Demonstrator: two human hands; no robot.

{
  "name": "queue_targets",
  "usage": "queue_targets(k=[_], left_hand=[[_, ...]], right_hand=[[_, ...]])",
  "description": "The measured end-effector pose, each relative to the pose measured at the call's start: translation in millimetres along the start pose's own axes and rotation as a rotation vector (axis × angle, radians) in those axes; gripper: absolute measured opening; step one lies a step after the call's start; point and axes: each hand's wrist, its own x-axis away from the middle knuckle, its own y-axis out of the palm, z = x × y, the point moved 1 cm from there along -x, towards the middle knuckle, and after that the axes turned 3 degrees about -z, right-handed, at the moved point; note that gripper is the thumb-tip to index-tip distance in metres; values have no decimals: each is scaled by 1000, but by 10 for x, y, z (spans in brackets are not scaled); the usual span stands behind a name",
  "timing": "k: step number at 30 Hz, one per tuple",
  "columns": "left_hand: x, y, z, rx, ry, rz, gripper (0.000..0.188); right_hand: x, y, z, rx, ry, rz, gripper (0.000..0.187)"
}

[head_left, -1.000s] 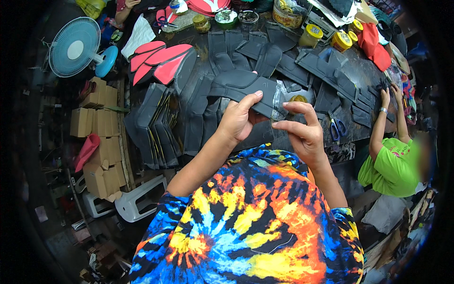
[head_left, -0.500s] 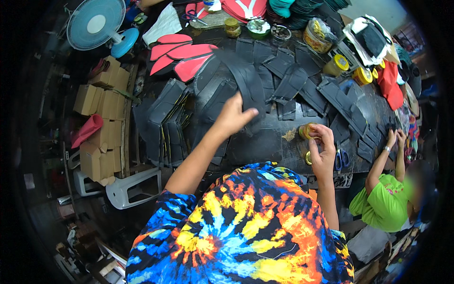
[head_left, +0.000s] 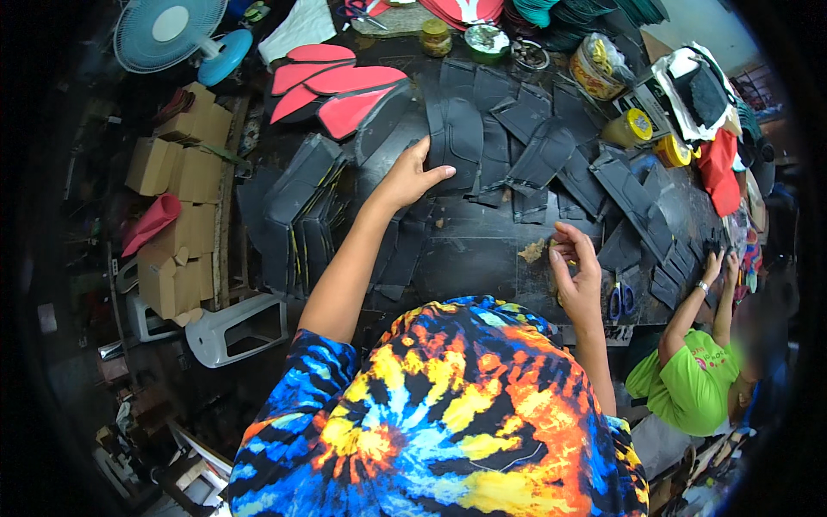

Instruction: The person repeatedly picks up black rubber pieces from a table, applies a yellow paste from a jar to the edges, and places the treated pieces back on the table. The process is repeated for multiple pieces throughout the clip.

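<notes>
We look down over a bright tie-dye shirt (head_left: 448,414) onto a dark bench (head_left: 482,258) crowded with cut black shoe pieces. Our left hand (head_left: 412,177) is stretched forward, palm down, its fingers (head_left: 435,172) spread and flat on a dark grey shoe piece (head_left: 461,142) near the middle of the bench; it presses rather than grips. Our right hand (head_left: 575,271) is close to our body at the near edge, its fingers curled loosely together; we cannot tell whether they pinch anything small. A scrap of brownish residue (head_left: 532,252) lies just beside that hand.

Risks, as we judge them:
- The grey piece overlaps its neighbours, so dragging it under a flat palm could pull the adjoining pieces out of their rows.
- The stacked black pieces (head_left: 301,215) lean at the left edge of the bench beneath our outstretched forearm; a dropped elbow could tip them toward the cardboard boxes (head_left: 172,172) below.
- Blue-handled scissors (head_left: 622,302) lie near our right hand, and a blind reach back could catch them.
- Jars and a yellow-lidded tin (head_left: 633,127) stand at the far side, and a long reach could knock them.
- A co-worker in a green shirt (head_left: 689,379) works at the right end, hands on the same bench, so sliding pieces could disturb that person's piles.
</notes>
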Motion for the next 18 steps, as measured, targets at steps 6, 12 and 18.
queue_targets(k=[6,12,18], left_hand=[[-382,167,395,-241,79,-286,56],[-1207,309,428,-497,118,-565,55],[-1553,287,62,-680,-131,-631,64]], right_hand=[[14,-16,33,-8,48,6,45],[99,-57,76,33,78,54,44],[210,-71,101,34,129,65,44]])
